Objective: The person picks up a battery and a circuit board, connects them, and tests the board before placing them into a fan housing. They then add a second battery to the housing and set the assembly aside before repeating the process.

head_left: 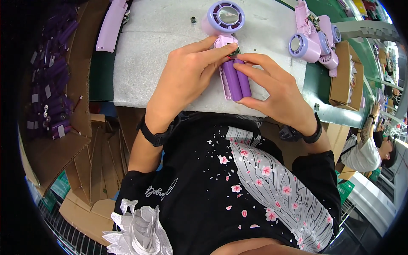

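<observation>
A lilac handheld fan [208, 26] lies on the white foam mat with its round head pointing away from me and its handle open. Two purple cylindrical battery cells [236, 83] lie side by side in the open handle shell [225, 80]. A small green circuit board [235, 52] shows at the neck, just above the cells. My left hand [183, 76] is closed on the fan's neck, its index fingertip pressing by the board. My right hand [277, 87] grips the battery cells between the thumb at their near end and fingers at their far end.
The foam mat [148, 68] covers a green table. A loose lilac handle shell [111, 27] lies at left, several fan parts [304, 47] at right beside a cardboard box [346, 80]. A large carton of purple battery cells [80, 123] stands at far left. Another person [361, 153] is at far right.
</observation>
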The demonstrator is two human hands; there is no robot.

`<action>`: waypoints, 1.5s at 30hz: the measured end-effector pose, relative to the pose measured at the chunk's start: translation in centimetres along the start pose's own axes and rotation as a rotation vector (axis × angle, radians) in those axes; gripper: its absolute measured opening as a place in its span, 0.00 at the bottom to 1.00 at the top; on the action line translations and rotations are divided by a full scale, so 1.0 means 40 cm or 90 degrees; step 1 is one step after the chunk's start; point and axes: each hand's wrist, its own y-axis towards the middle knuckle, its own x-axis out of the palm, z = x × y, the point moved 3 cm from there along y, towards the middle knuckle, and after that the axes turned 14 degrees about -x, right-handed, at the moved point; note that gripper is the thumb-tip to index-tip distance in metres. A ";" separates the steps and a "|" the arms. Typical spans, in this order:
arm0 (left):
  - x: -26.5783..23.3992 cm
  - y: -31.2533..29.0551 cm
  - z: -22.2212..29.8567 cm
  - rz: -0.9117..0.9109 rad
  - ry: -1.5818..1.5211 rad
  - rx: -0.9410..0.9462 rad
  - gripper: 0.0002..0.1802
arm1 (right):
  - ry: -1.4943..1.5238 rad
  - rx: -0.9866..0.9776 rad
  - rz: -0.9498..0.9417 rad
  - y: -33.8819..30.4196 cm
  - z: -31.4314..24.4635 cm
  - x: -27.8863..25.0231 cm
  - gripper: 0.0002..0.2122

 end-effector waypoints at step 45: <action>-0.008 -0.004 -0.014 -0.120 -0.114 -0.121 0.31 | -0.135 -0.126 -0.066 0.020 0.000 0.033 0.31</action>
